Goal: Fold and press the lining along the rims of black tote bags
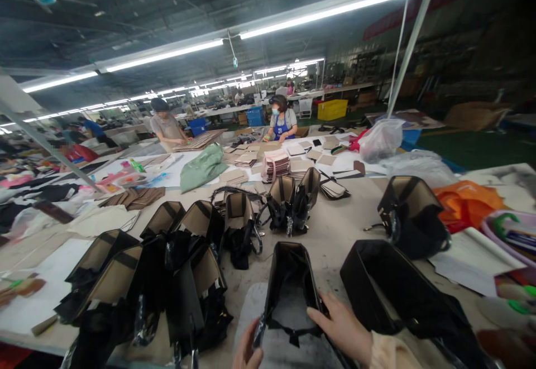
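Observation:
A black bag (291,253) with an open top lies in front of me, its dark inside facing me and a small black tie hanging at the near edge. My right hand (345,324) grips its right wall, thumb over the inner side and fingers along the outside. At the left wall, beside a strip of clear plastic wrap, my left hand (248,348) curls around the near edge, partly cut off by the frame. A larger black bag (355,279) lies close to the right of my right hand.
Several black bags with tan linings (111,279) crowd the left. More bags (288,196) stand ahead, another (412,218) at right. Beyond are stacked brown panels (276,168), a green cloth bag (203,168) and two co-workers. Bottles and a purple basket (502,240) sit far right.

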